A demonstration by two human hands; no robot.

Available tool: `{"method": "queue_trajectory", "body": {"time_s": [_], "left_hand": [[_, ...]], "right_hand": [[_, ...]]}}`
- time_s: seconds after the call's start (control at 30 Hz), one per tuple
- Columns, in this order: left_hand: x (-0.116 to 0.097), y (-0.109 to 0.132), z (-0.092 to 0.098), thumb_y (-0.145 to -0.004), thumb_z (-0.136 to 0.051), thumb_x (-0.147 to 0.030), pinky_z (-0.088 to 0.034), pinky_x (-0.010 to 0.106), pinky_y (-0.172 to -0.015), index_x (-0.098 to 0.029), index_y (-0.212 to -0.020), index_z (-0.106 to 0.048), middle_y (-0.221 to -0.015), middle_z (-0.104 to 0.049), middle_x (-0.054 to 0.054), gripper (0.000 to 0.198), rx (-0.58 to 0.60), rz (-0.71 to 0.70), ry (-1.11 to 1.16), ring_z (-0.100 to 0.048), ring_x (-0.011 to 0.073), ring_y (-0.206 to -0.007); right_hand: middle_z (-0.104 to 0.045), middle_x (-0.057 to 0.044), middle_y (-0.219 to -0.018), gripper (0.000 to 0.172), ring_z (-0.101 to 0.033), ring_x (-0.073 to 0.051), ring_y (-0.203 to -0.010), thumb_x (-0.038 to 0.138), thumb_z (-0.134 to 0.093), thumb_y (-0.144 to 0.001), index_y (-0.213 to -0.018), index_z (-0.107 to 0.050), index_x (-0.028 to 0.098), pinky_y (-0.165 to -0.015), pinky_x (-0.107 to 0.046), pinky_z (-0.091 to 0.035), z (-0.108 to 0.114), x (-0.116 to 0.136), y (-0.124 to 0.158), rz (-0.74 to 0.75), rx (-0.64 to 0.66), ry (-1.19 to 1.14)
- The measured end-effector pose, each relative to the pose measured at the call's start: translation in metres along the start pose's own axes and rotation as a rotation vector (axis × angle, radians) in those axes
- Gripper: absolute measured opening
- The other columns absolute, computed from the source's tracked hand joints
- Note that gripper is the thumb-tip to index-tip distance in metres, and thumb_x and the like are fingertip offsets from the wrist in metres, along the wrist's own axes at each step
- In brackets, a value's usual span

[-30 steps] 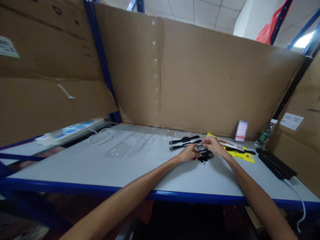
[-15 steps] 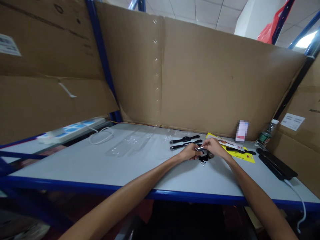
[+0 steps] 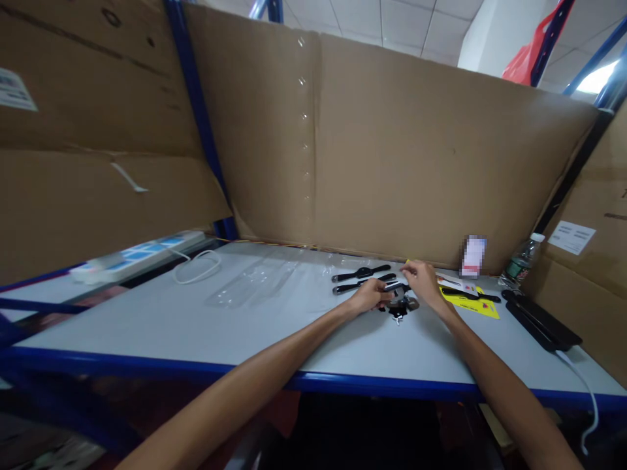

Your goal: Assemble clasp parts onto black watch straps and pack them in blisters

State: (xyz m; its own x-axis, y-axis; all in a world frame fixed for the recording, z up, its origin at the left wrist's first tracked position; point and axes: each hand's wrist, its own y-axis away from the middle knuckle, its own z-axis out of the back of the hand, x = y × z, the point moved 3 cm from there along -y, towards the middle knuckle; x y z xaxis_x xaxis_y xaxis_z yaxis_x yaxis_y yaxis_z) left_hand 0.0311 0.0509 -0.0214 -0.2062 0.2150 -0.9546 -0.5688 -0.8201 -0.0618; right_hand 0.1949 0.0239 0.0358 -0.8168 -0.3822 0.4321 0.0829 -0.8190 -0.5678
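Note:
My left hand [image 3: 371,296] is closed round a small flat grey metallic piece [image 3: 396,294] with a dark edge, just above the table. To its right, my right hand [image 3: 424,282] is raised slightly, thumb and fingertips pinched together; whatever lies between them is too small to make out. Beneath the hands lie small dark parts [image 3: 401,307] and a few bits of silvery hardware [image 3: 398,320]. Two long black tools with silvery ends, a farther one [image 3: 363,272] and a nearer one [image 3: 350,287], rest left of the hands.
Yellow printed cards [image 3: 482,308] with another black tool lie at the right, near a water bottle [image 3: 522,262] and a black corded device [image 3: 541,321]. Clear plastic bags [image 3: 255,281] lie left of centre. A power strip [image 3: 137,256] and cardboard walls [image 3: 392,143] border the table.
My right hand has drawn away from the grey piece, up and slightly right. My left hand keeps hold of the piece, which is now more exposed.

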Motion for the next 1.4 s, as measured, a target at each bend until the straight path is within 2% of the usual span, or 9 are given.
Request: {"method": "queue_trajectory", "body": {"time_s": [0.13,0.23,0.3,0.47,0.53,0.73,0.97,1.2,1.4], "left_hand": [[-0.010,0.003,0.006,-0.078,-0.069,-0.040,-0.021,0.021,-0.041,-0.018,-0.064,-0.051,-0.049,-0.051,-0.005,0.032,-0.070,-0.082,0.155,-0.035,0.0051,-0.038],[-0.011,0.004,0.009,-0.081,-0.067,-0.041,-0.020,0.020,-0.041,-0.018,-0.069,-0.051,-0.051,-0.050,-0.005,0.031,-0.111,-0.070,0.207,-0.035,0.0048,-0.038],[-0.006,0.003,0.011,-0.082,-0.068,-0.039,-0.019,0.020,-0.040,-0.018,-0.070,-0.050,-0.050,-0.049,-0.006,0.029,-0.153,-0.005,0.224,-0.035,0.0047,-0.037],[0.003,0.002,0.015,-0.082,-0.069,-0.034,-0.019,0.019,-0.038,-0.018,-0.072,-0.050,-0.051,-0.049,-0.006,0.027,-0.194,0.091,0.297,-0.035,0.0040,-0.036],[0.003,0.001,0.015,-0.082,-0.069,-0.034,-0.019,0.019,-0.038,-0.017,-0.073,-0.051,-0.052,-0.049,-0.006,0.026,-0.200,0.094,0.344,-0.035,0.0039,-0.037],[0.001,0.003,0.014,-0.084,-0.068,-0.031,-0.019,0.019,-0.037,-0.017,-0.073,-0.051,-0.053,-0.050,-0.005,0.025,-0.205,0.100,0.373,-0.035,0.0037,-0.037],[-0.001,0.005,0.014,-0.083,-0.071,-0.035,-0.019,0.020,-0.038,-0.017,-0.072,-0.050,-0.053,-0.051,-0.005,0.029,-0.210,0.109,0.365,-0.035,0.0039,-0.037],[0.000,0.004,0.014,-0.085,-0.067,-0.031,-0.020,0.019,-0.037,-0.017,-0.074,-0.050,-0.052,-0.050,-0.006,0.024,-0.218,0.118,0.378,-0.035,0.0040,-0.037],[0.001,0.004,0.015,-0.085,-0.069,-0.031,-0.018,0.019,-0.037,-0.017,-0.074,-0.050,-0.053,-0.050,-0.005,0.026,-0.197,0.117,0.366,-0.035,0.0037,-0.037]], "right_hand": [[-0.072,-0.007,-0.088,0.022,-0.064,-0.022,-0.085,0.019,-0.052,-0.089,-0.085,-0.073,0.019,-0.079,-0.032,-0.047,0.028,0.004,-0.001,0.060,-0.344,0.014],[-0.071,-0.009,-0.091,0.021,-0.062,-0.024,-0.092,0.021,-0.051,-0.089,-0.085,-0.072,0.019,-0.085,-0.035,-0.047,0.042,0.003,-0.001,0.060,-0.481,0.041],[-0.071,-0.007,-0.085,0.019,-0.062,-0.022,-0.083,0.021,-0.053,-0.086,-0.084,-0.072,0.019,-0.079,-0.033,-0.048,0.042,-0.003,-0.004,0.018,-0.369,-0.004],[-0.066,0.001,-0.064,0.011,-0.060,-0.014,-0.060,0.014,-0.064,-0.073,-0.080,-0.072,0.016,-0.059,-0.023,-0.041,0.011,-0.014,-0.001,-0.042,0.518,-0.144],[-0.068,0.001,-0.067,0.018,-0.061,-0.013,-0.063,0.010,-0.067,-0.068,-0.083,-0.073,0.016,-0.058,-0.021,-0.039,0.004,-0.013,0.005,-0.021,0.670,-0.091],[-0.069,0.002,-0.074,0.028,-0.062,-0.014,-0.069,0.011,-0.077,-0.062,-0.089,-0.075,0.018,-0.059,-0.021,-0.039,-0.009,-0.006,0.012,0.011,0.732,-0.018],[-0.067,0.004,-0.065,0.014,-0.061,-0.013,-0.063,0.012,-0.078,-0.064,-0.076,-0.074,0.017,-0.056,-0.020,-0.037,-0.023,-0.009,0.014,-0.013,0.783,0.016],[-0.066,0.006,-0.065,0.022,-0.059,-0.012,-0.061,0.016,-0.082,-0.059,-0.079,-0.074,0.019,-0.055,-0.020,-0.036,-0.022,-0.013,0.015,-0.014,0.836,-0.005],[-0.056,0.009,-0.054,0.021,-0.049,-0.008,-0.052,0.012,-0.080,-0.054,-0.066,-0.064,0.018,-0.050,-0.019,-0.031,-0.022,-0.013,0.015,-0.051,0.832,-0.047]]}}
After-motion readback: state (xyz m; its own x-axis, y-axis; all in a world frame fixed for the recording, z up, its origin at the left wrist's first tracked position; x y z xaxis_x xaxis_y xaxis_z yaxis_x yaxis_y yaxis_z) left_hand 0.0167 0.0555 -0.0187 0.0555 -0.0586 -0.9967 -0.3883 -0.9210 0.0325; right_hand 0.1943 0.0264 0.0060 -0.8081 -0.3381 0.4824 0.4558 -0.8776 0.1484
